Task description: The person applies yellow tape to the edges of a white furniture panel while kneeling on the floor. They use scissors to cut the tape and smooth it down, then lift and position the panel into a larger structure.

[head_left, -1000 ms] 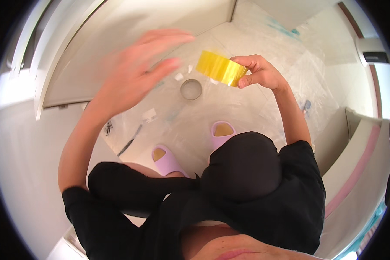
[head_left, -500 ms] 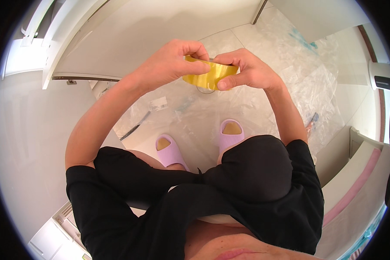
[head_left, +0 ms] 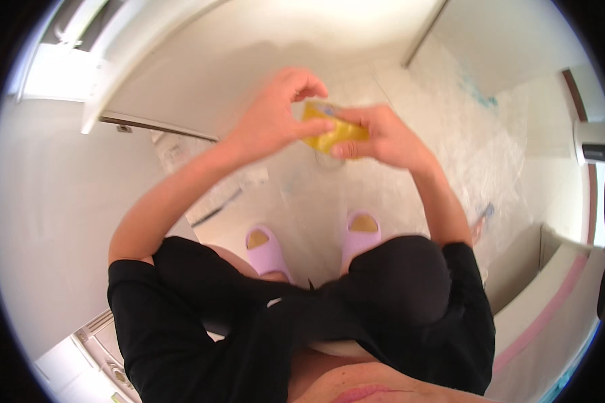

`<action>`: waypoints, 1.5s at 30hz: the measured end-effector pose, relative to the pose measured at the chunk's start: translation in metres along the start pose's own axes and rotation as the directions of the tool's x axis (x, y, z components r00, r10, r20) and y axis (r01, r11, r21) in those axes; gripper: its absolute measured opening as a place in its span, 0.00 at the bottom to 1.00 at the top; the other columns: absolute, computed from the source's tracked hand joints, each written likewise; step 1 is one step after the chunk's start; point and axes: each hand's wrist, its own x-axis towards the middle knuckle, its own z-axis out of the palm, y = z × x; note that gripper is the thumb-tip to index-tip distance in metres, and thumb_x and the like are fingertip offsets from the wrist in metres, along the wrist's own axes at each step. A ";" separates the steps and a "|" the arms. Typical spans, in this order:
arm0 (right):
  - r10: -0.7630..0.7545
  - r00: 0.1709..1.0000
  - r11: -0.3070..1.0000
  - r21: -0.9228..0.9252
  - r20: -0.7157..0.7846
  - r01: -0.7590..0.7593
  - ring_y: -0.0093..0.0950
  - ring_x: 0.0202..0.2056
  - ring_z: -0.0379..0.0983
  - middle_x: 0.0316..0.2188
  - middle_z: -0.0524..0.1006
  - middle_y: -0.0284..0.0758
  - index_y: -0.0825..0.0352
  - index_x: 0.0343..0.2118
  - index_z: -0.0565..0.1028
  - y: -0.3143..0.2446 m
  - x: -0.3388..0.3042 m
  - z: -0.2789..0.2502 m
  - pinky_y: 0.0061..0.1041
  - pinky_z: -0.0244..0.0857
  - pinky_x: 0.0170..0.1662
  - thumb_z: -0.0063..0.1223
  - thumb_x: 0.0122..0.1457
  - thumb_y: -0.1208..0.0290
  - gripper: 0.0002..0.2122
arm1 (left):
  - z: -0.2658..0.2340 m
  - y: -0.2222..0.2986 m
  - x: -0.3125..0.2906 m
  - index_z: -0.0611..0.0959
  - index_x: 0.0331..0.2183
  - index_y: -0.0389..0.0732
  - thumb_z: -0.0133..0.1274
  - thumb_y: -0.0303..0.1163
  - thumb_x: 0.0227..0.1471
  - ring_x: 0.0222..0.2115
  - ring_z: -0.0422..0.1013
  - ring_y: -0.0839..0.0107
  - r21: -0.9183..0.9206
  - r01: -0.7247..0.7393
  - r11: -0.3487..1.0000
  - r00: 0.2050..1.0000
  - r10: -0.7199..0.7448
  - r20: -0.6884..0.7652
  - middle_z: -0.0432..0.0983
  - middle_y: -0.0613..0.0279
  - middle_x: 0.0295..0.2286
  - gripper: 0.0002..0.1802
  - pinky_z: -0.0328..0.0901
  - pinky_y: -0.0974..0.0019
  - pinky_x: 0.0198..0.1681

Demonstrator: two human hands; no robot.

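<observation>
A roll of yellow tape (head_left: 317, 142) is held up in front of me, over the floor and beyond my feet. My right hand (head_left: 385, 136) grips its right side, thumb on the near face and fingers over the top. At the left side of the roll is my left hand (head_left: 276, 114), a little blurred. Its thumb reaches across the roll's near face, while its other fingers curve above and stand apart from the roll. The hollow of the roll is mostly hidden.
Crumpled clear plastic sheeting (head_left: 494, 158) covers the floor. A brush-like tool (head_left: 482, 221) lies on it at the right; a dark, thin tool (head_left: 216, 207) lies left of my lilac slippers (head_left: 267, 250). White panels (head_left: 74, 195) stand on the left, and a ledge with a pink strip (head_left: 541, 316) on the right.
My left fingers have lifted off the top of the roll and spread from the thumb. The right hand keeps its grip. The whole view has shifted slightly.
</observation>
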 end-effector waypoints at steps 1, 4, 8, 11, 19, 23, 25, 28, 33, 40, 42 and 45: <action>0.009 0.999 0.998 -0.057 -0.053 -0.012 0.26 0.28 0.73 0.26 0.79 0.37 0.71 0.40 0.79 0.006 0.002 0.002 0.28 0.66 0.34 0.66 0.50 0.62 0.19 | 0.002 -0.004 0.000 0.77 0.30 0.39 0.62 0.33 0.48 0.33 0.67 0.74 0.156 -0.057 0.986 0.994 0.072 -0.088 0.72 0.68 0.30 0.12 0.64 0.67 0.40; 0.019 0.987 0.961 -0.269 -0.160 -0.062 0.33 0.28 0.75 0.25 0.78 0.42 0.71 0.36 0.78 0.011 0.010 0.006 0.31 0.66 0.33 0.65 0.50 0.62 0.18 | 0.001 -0.009 0.001 0.78 0.32 0.37 0.60 0.33 0.51 0.30 0.69 0.73 0.147 0.039 0.988 0.999 -0.035 -0.025 0.73 0.63 0.29 0.10 0.66 0.68 0.36; -0.036 0.961 0.928 -0.366 -0.274 -0.069 0.40 0.26 0.73 0.23 0.76 0.43 0.71 0.30 0.76 0.007 0.011 0.018 0.34 0.65 0.31 0.65 0.49 0.60 0.17 | 0.010 -0.006 -0.003 0.79 0.31 0.37 0.57 0.33 0.52 0.27 0.69 0.71 0.055 0.178 0.982 0.983 -0.175 -0.053 0.74 0.60 0.27 0.09 0.66 0.66 0.33; -0.060 0.956 0.898 -0.433 -0.288 -0.074 0.40 0.26 0.73 0.22 0.76 0.42 0.71 0.28 0.75 0.016 0.014 0.024 0.35 0.64 0.30 0.65 0.49 0.60 0.17 | 0.011 -0.001 -0.005 0.79 0.30 0.36 0.55 0.33 0.53 0.26 0.69 0.70 0.138 0.168 0.976 0.985 -0.162 -0.055 0.75 0.59 0.25 0.09 0.66 0.65 0.31; 0.011 0.969 0.946 -0.311 -0.249 -0.091 0.25 0.24 0.69 0.21 0.74 0.34 0.71 0.32 0.76 0.009 0.015 0.033 0.27 0.63 0.29 0.68 0.49 0.64 0.15 | 0.010 -0.021 -0.008 0.78 0.27 0.34 0.55 0.31 0.52 0.24 0.70 0.67 0.085 0.130 0.988 0.991 -0.128 -0.032 0.76 0.57 0.24 0.09 0.65 0.63 0.30; -0.125 0.987 0.974 -0.200 -0.097 0.104 0.20 0.23 0.67 0.21 0.73 0.31 0.71 0.34 0.77 0.017 0.006 0.024 0.24 0.62 0.28 0.69 0.49 0.65 0.16 | -0.007 -0.015 -0.014 0.76 0.27 0.34 0.53 0.28 0.53 0.23 0.70 0.70 0.146 0.076 0.986 0.988 -0.055 -0.143 0.74 0.59 0.23 0.07 0.64 0.65 0.28; -0.053 0.981 0.980 -0.197 -0.185 0.016 0.20 0.23 0.68 0.20 0.74 0.31 0.71 0.34 0.77 0.013 0.001 0.027 0.24 0.63 0.27 0.70 0.48 0.63 0.17 | -0.019 -0.006 -0.025 0.75 0.27 0.35 0.51 0.27 0.54 0.22 0.70 0.73 0.102 0.127 0.987 0.986 -0.114 -0.122 0.73 0.61 0.21 0.06 0.64 0.67 0.27; -0.097 0.967 0.915 -0.402 -0.236 -0.006 0.20 0.23 0.69 0.20 0.74 0.30 0.70 0.33 0.77 -0.011 -0.001 0.035 0.23 0.63 0.27 0.71 0.47 0.62 0.18 | -0.021 -0.001 -0.032 0.74 0.27 0.35 0.51 0.26 0.52 0.20 0.70 0.69 -0.128 0.181 0.975 0.958 -0.204 -0.200 0.71 0.59 0.21 0.05 0.65 0.65 0.26; 0.089 0.971 0.860 -0.475 -0.221 -0.187 0.17 0.23 0.70 0.19 0.75 0.27 0.68 0.32 0.78 -0.029 -0.003 0.012 0.21 0.63 0.26 0.71 0.47 0.66 0.14 | -0.054 0.026 -0.054 0.73 0.27 0.35 0.49 0.25 0.54 0.19 0.68 0.76 0.080 0.165 0.983 0.934 -0.130 -0.332 0.69 0.63 0.19 0.05 0.65 0.68 0.24; 0.129 0.987 0.939 -0.307 -0.093 -0.152 0.16 0.25 0.69 0.21 0.76 0.29 0.68 0.32 0.78 -0.039 -0.044 -0.061 0.21 0.63 0.29 0.69 0.50 0.66 0.13 | -0.138 0.020 -0.116 0.74 0.27 0.40 0.48 0.22 0.57 0.20 0.63 0.81 0.055 0.075 0.996 0.766 -0.022 -0.642 0.65 0.70 0.20 0.06 0.60 0.74 0.22; 0.135 0.984 0.926 -0.339 -0.118 -0.168 0.17 0.26 0.69 0.23 0.77 0.29 0.68 0.33 0.78 -0.032 -0.050 -0.089 0.21 0.63 0.30 0.69 0.50 0.64 0.14 | -0.167 0.009 -0.144 0.75 0.28 0.40 0.48 0.21 0.57 0.20 0.62 0.80 0.100 0.080 0.992 0.703 0.015 -0.711 0.65 0.69 0.22 0.06 0.59 0.74 0.22; 0.150 0.981 0.894 -0.406 -0.121 -0.187 0.16 0.28 0.69 0.25 0.77 0.28 0.67 0.34 0.78 -0.027 -0.063 -0.136 0.21 0.63 0.32 0.68 0.51 0.65 0.13 | -0.221 -0.017 -0.194 0.76 0.29 0.40 0.50 0.21 0.57 0.21 0.62 0.79 0.126 0.115 0.985 0.566 0.039 -0.823 0.67 0.68 0.23 0.05 0.59 0.74 0.21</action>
